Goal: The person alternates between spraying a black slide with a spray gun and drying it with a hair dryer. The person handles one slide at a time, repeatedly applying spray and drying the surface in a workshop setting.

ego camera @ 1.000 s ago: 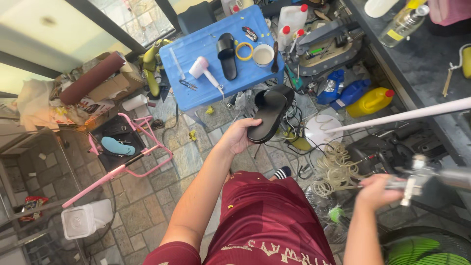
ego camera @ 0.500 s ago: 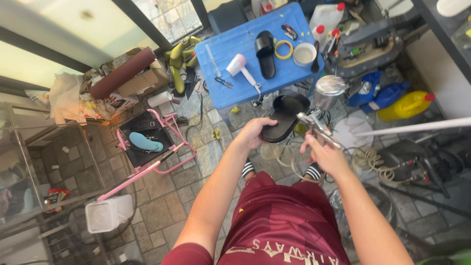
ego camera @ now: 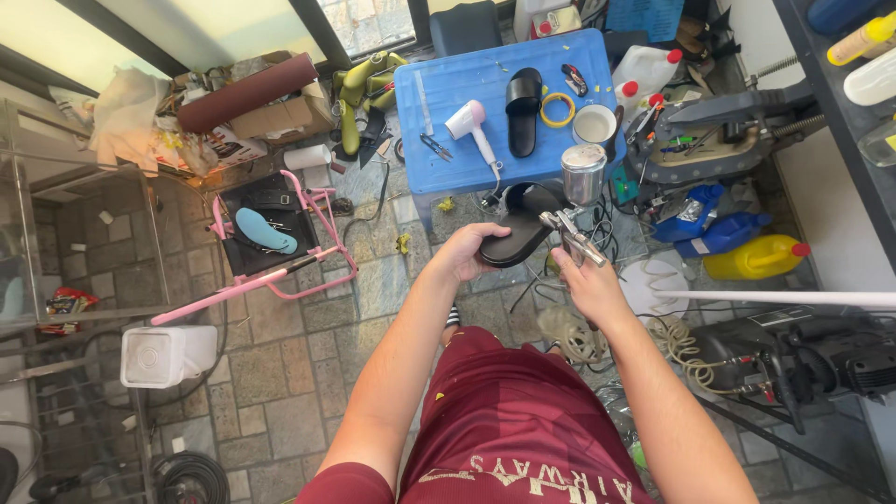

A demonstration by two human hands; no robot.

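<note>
My left hand (ego camera: pixel 467 252) grips a black slide sandal (ego camera: pixel 523 229) by its heel end and holds it out in front of me, sole side tilted up. Right beside it, my right hand (ego camera: pixel 586 280) holds a metal spray gun (ego camera: pixel 577 201) with a shiny cup on top, its nozzle pointing at the sandal from close by. Beyond them a blue plastic table (ego camera: pixel 439 93) carries a second black sandal (ego camera: pixel 523 107), a white hair dryer (ego camera: pixel 471 126), a yellow tape ring (ego camera: pixel 558 109) and a white cup (ego camera: pixel 594 123).
A pink metal frame (ego camera: pixel 308 271) with a light-blue insole stands at left on the stone floor. White bucket (ego camera: pixel 168 355) at lower left. Blue and yellow jugs (ego camera: pixel 751 257), a machine and a coiled hose (ego camera: pixel 681 345) crowd the right. A white pole (ego camera: pixel 793 299) crosses at right.
My right hand has come in from the far right with the spray gun and now sits next to the sandal. The left hand has kept hold of the sandal.
</note>
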